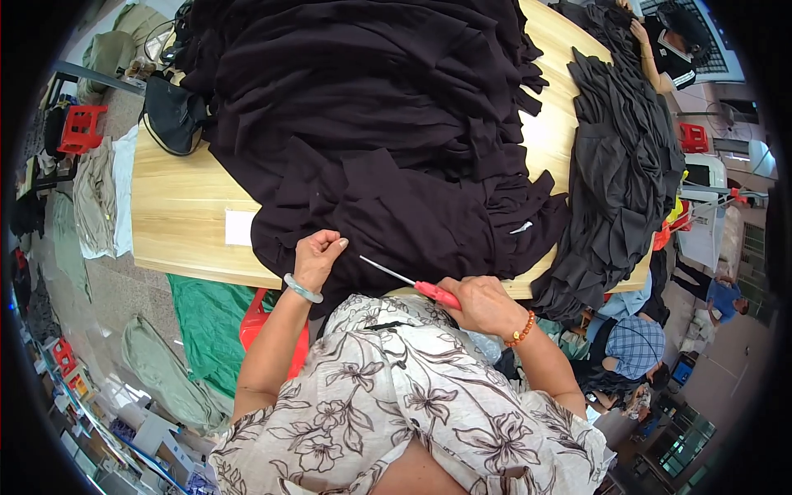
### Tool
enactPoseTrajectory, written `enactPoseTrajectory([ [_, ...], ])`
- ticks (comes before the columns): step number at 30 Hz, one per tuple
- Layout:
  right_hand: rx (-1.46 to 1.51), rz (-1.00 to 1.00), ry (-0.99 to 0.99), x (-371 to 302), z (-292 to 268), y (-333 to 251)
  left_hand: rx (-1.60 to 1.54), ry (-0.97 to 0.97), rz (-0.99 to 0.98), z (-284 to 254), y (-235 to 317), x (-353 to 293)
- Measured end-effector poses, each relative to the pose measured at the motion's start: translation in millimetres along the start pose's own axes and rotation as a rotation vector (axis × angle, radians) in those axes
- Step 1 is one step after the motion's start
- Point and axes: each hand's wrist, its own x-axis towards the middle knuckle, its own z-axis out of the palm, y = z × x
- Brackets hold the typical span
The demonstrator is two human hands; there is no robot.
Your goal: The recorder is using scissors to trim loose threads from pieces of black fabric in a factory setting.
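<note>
Black garments (371, 124): matt woven cloth, soft, creased. Table (177, 206): pale wood, smooth, satin sheen. Snips (412, 282): thin bright metal blade, glossy red handle, probably plastic, in right hand (483, 304). Bangle (303, 289) on left wrist: pale, glossy, glass-like. Slip (239, 227) on table: white matt paper. Stool (260, 330): red plastic, smooth.
</note>
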Motion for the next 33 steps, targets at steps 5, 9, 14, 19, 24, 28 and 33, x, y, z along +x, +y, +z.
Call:
enactPoseTrajectory([
  [5,0.035,0.042,-0.077,1,2,-3,0.011,-0.040,0.028,0,7,-5],
  [9,0.155,-0.030,0.052,6,13,1,-0.094,-0.112,0.143,9,24,-15],
  [14,0.229,-0.105,-0.093,7,22,11,-0.060,-0.199,0.595,31,106,-43],
  [19,0.119,-0.012,0.015,7,61,25,-0.125,-0.289,0.796,36,175,-80],
  [24,-0.161,-0.116,0.640,11,106,86,-0.644,-0.283,0.496,14,208,-129],
  [28,-0.188,-0.053,0.706,-1,65,118,0.714,0.889,1.559,-24,216,-100],
  [33,-0.427,-0.054,0.780,-16,-61,133,-0.455,0.198,1.263,11,325,-51],
])
